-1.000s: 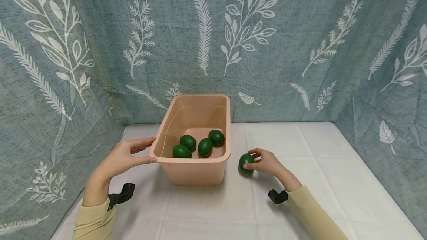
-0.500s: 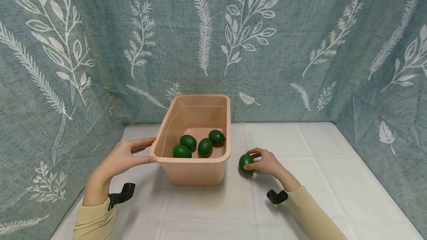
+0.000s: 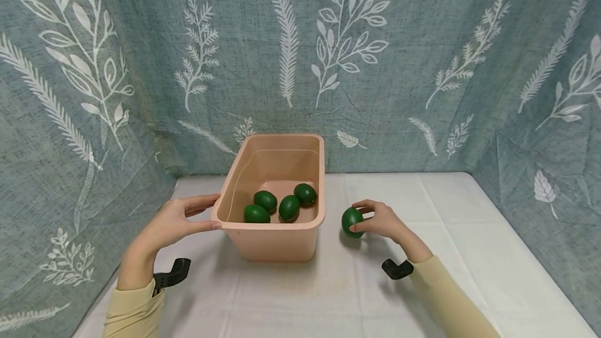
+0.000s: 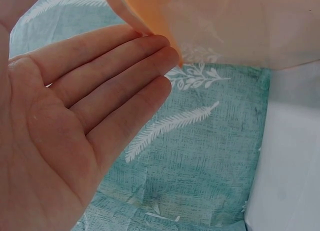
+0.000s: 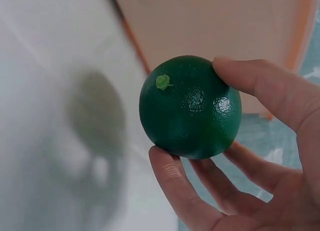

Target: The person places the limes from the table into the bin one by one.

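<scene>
In the head view my right hand (image 3: 382,221) holds a dark green lime (image 3: 352,222) just above the white table, its shadow below. The right wrist view shows thumb and fingertips pinching the lime (image 5: 190,108), which has a pale green stem spot. My left hand (image 3: 171,221) touches the near left corner of a peach plastic bin (image 3: 277,241), thumb at the front corner and fingers at the left side. From the left wrist, that hand (image 4: 85,106) shows straight fingers with tips at the bin's rim (image 4: 135,16). Several similar green limes (image 3: 289,207) lie inside the bin.
A white cloth (image 3: 422,207) covers the table. Blue-green fabric (image 3: 300,67) with white leaf patterns hangs behind and on both sides, close to the bin's far end. Each wrist wears a black camera mount (image 3: 397,269).
My right hand has lifted the lime off the table and shifted it slightly right and away from me. The left hand and the bin have stayed in place.
</scene>
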A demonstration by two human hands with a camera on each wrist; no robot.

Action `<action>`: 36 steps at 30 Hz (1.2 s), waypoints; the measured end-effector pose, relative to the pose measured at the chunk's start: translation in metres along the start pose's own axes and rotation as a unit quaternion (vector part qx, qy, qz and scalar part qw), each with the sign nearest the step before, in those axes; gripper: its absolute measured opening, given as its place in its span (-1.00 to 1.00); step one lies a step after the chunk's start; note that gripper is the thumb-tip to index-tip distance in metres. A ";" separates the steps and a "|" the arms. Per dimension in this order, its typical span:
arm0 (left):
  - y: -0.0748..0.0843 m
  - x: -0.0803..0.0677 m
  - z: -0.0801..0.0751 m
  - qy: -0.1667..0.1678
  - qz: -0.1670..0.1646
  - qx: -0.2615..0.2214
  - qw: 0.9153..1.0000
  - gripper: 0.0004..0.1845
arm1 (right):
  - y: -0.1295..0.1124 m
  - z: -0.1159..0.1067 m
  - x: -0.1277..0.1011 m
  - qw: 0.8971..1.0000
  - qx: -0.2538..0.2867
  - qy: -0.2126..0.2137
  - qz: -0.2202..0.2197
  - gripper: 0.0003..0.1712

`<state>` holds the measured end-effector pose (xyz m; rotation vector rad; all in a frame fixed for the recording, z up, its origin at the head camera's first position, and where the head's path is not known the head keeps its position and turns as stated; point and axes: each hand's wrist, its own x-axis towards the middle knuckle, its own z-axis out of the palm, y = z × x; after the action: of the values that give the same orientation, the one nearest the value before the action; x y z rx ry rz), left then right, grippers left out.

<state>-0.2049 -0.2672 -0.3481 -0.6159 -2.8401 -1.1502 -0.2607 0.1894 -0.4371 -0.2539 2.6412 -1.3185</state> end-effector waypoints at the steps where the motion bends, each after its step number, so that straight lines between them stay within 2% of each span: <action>1: 0.000 0.000 0.000 -0.001 0.000 0.000 1.000 -0.32 | -0.001 -0.002 0.000 1.000 0.002 -0.004 -0.004 -0.27; 16: -0.001 0.001 0.000 0.000 0.004 0.004 1.000 -0.32 | -0.039 -0.041 0.002 0.998 0.008 -0.031 -0.046 -0.24; 27: -0.001 0.001 0.000 0.000 0.000 0.001 1.000 -0.32 | -0.071 -0.073 0.013 0.997 -0.005 -0.056 -0.056 -0.22; 36: -0.001 0.001 0.000 -0.001 0.004 0.001 1.000 -0.32 | -0.099 -0.086 0.025 0.995 -0.016 -0.063 -0.074 -0.24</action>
<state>-0.2061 -0.2679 -0.3488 -0.6270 -2.8378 -1.1468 -0.2977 0.1918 -0.3087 -0.5290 2.5819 -1.2579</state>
